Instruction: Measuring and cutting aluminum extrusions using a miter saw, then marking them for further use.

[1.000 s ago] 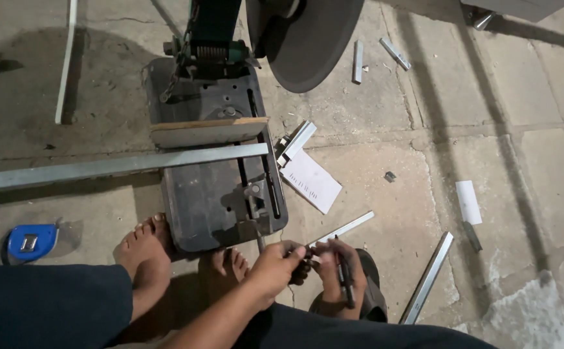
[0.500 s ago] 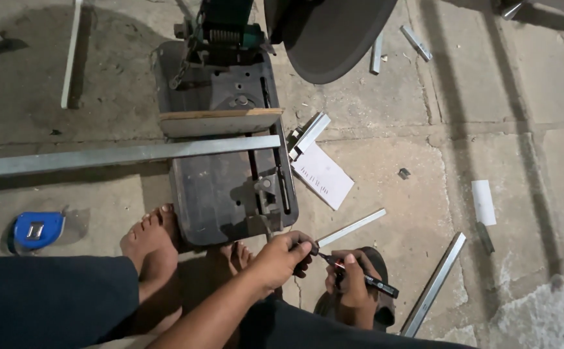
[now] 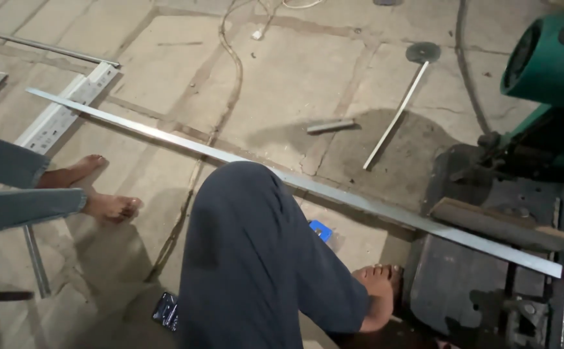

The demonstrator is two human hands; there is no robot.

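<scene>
Stretching across a cracked concrete floor [image 3: 334,64], a long metal strip [image 3: 295,181] rests on the dark base of a green cut-off saw [image 3: 508,258]. A bent knee [image 3: 249,258] fills the foreground; neither hand is visible, so their grip cannot be told.

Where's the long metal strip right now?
In the head view the long metal strip lies diagonally across the concrete floor, from upper left to lower right, passing behind the person's raised knee; its right end rests on the cut-off saw's base.
</scene>
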